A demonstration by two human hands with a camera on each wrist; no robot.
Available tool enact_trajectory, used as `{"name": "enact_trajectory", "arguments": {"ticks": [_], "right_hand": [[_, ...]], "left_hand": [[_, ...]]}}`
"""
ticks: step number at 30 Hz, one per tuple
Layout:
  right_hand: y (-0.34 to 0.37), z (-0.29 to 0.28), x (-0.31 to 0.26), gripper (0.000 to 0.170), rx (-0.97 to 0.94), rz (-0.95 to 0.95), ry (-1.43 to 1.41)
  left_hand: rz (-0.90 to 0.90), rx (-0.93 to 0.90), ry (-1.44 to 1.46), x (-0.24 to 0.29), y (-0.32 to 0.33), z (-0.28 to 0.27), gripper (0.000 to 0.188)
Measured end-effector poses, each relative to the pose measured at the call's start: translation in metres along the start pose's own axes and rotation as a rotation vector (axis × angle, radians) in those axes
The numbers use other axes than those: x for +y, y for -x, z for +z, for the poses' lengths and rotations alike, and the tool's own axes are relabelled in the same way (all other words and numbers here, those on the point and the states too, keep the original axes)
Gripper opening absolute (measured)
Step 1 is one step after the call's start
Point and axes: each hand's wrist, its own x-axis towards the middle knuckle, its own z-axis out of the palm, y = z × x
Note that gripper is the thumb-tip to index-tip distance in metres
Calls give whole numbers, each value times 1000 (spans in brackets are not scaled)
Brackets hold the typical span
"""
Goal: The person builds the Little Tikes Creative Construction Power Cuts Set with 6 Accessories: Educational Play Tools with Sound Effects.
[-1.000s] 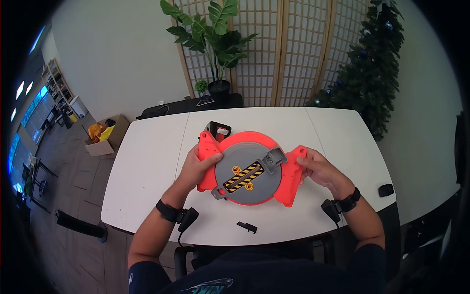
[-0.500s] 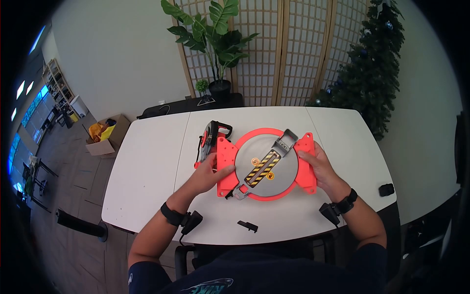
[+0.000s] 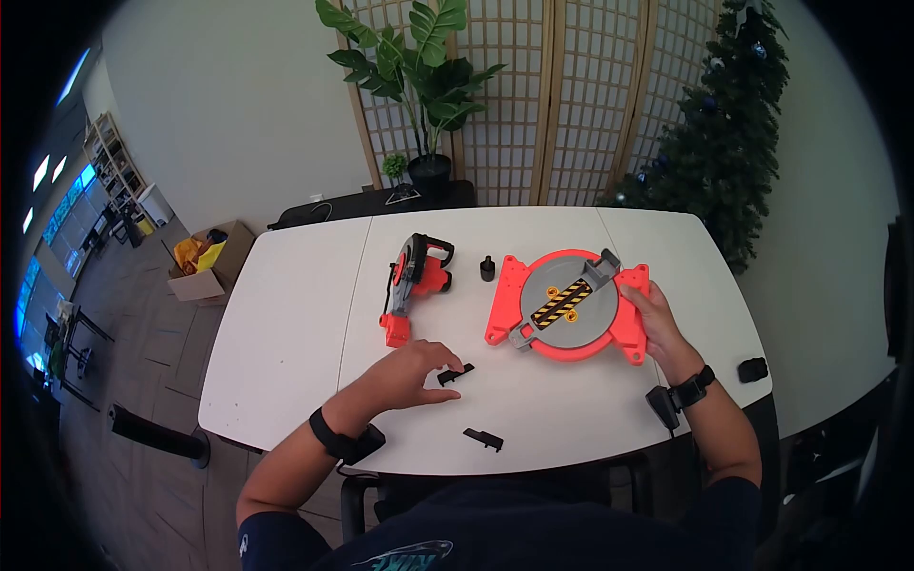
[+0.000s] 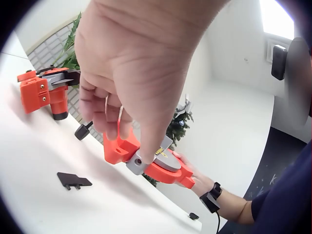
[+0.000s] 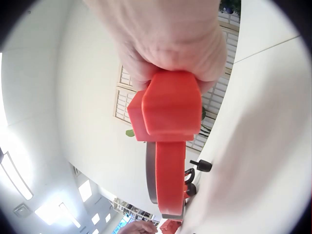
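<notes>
One left hand (image 3: 409, 376), thumb splayed, near clip (image 3: 455, 376)

head: high, forward-down | wrists: close, low across table (image 3: 286, 314) | shared: orange-grey base (image 3: 571, 305)

The saw (image 3: 409, 269) lies left of the base (image 3: 596, 322)

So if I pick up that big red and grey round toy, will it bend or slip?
The round toy is probably stiff: its side panels look thick and straight. Its smooth-looking surface might feel slippery. The right hand grips only one side, so the rest could tip down.
</notes>
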Motion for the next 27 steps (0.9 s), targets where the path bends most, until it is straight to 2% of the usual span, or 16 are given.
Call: {"name": "enact_trajectory", "arguments": {"ticks": [2,5,9,11,19,26,27], "right_hand": [[-2,-5,3,44,12,-5,0],[-4,-10,5,43,43,18,-8],[-9,-14,8,41,44,67,-7],[-10,-13,8,40,31,77,-10],[-21,-21,3,38,-30,260,79],[-22,-21,8,45,-60,211,338],[-17,-15,6,49,-93,148,397]], "left_hand": [[92,-6,-38,0,0,2,33],[143,-30,-36,-5,-2,7,32],[120,-83,-13,-3,-5,16,30],[194,-130,14,-6,-7,24,29],[300,-289,0,-3,-10,42,30],[317,-338,35,-1,-12,52,34],[318,-339,35,-1,-12,52,34]]}}
